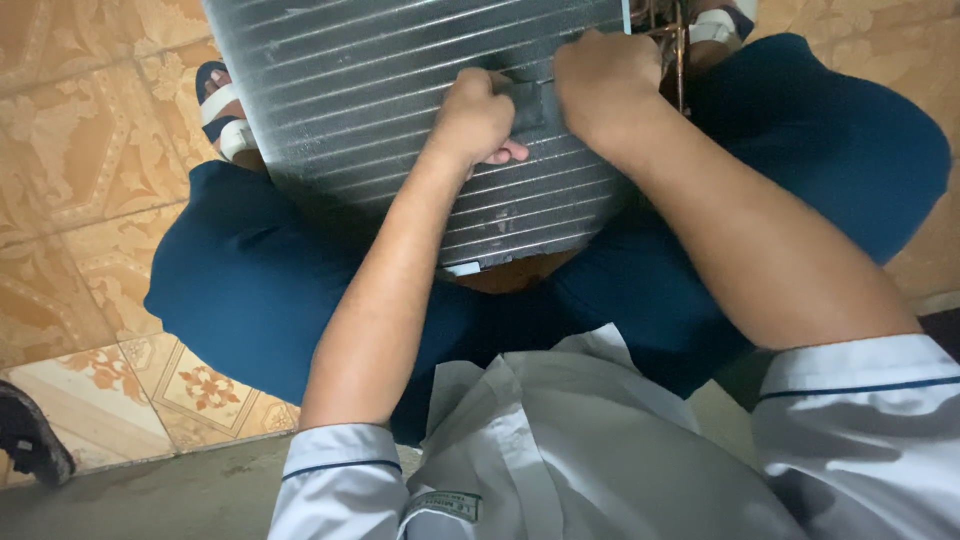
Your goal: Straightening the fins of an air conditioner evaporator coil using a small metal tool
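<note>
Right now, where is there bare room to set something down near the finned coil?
Bare tiled floor lies left of the knee, up to the dark shoe. Crowded: left hand and right hand press together on the finned coil.

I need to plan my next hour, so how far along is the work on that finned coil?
In hand: the left hand and right hand both press a small dark grey pad against the silver finned metal coil panel resting across the lap. Already done: nothing shows clearly. Left: pale smudges remain on the lower fins, and the copper tubing at the far corner is untouched.
</note>
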